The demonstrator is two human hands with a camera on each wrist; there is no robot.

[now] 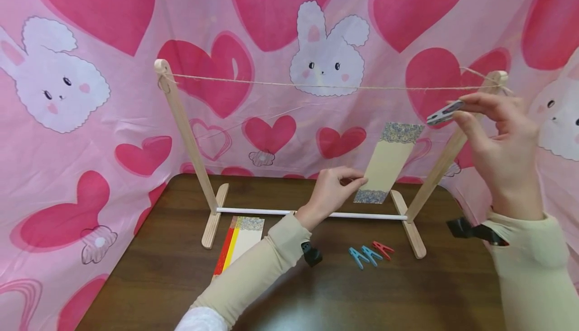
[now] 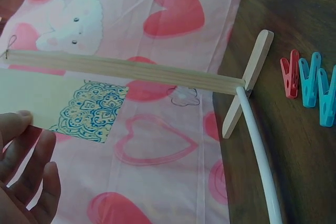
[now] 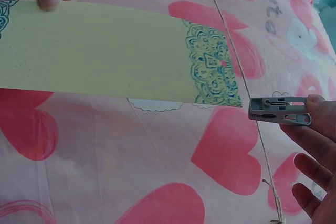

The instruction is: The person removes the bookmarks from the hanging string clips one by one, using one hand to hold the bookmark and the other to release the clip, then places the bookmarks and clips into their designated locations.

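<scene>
My left hand point(image 1: 332, 190) pinches the side edge of a cream paper card point(image 1: 390, 164) with blue lacy bands at both ends. The card hangs in the air, tilted, its upper end just below a string point(image 1: 280, 84) stretched between two wooden posts. To its right, my right hand point(image 1: 508, 145) pinches a grey clothespin point(image 1: 444, 113) between thumb and fingers. In the right wrist view the clothespin point(image 3: 278, 110) points at the string, close to a corner of the card point(image 3: 121, 51); whether it touches the string I cannot tell.
Two blue clothespins point(image 1: 372, 255) and a red one point(image 1: 383, 249) lie on the brown table point(image 1: 316, 296). Paper cards in red, yellow and white point(image 1: 249, 238) lie left, partly under my left arm. A white rod point(image 1: 366, 215) joins the wooden posts point(image 1: 187, 135) low down.
</scene>
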